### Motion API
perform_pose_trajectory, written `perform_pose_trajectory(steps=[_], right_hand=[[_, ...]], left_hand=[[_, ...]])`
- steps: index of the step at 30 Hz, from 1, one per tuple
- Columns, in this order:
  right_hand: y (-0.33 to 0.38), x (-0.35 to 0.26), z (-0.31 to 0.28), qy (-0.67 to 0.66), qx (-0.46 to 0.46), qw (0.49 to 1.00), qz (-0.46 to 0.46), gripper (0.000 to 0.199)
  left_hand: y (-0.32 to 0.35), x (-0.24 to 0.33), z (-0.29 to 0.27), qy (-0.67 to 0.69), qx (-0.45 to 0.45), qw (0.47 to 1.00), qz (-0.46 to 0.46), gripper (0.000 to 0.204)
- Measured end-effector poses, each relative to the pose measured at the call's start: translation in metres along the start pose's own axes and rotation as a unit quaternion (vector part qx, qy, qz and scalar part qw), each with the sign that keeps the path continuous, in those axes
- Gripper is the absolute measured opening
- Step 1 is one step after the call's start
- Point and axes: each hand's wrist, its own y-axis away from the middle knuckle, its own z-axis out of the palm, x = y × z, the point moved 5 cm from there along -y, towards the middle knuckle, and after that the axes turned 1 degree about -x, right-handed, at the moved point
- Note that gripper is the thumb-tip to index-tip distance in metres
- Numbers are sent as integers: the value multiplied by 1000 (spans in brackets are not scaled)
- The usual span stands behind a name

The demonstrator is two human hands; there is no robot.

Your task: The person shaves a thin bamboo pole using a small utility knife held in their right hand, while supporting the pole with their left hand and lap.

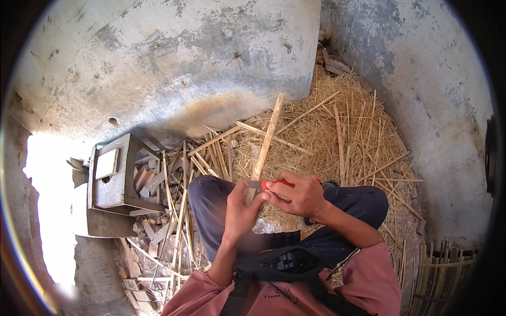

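Note:
My left hand is closed around the near end of a long, pale bamboo strip, which points away from me over the straw. In my right hand is a knife with a red handle. Its grey blade lies across the strip, close to my left fingers and thumb. Both hands are together over my lap, almost touching. Part of the blade and the strip's near end are hidden by my fingers.
Wood shavings and straw cover the floor ahead, with loose bamboo strips among them. A wooden stool lies on its side at the left, near broken rubble. Worn plaster walls close in ahead and right. Upright sticks stand at the lower right.

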Motion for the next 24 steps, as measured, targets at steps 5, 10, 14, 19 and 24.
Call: perform_pose_trajectory(steps=[5,10,14,19,24], right_hand=[[1,-1,1,9,6,1000,8,16],[0,-2,-3,27,26,998,40,15],[-10,10,-16,13,82,994,64,13],[-9,27,-20,-50,80,993,67,12],[-3,15,-7,-59,14,998,23,13]], left_hand=[[0,0,0,1,1,1000,2,20],[0,-3,-1,-35,14,999,-7,19],[2,-6,0,-76,25,997,-4,19],[2,0,-1,-41,28,998,-25,20],[-2,-2,-1,-30,-5,999,34,22]])
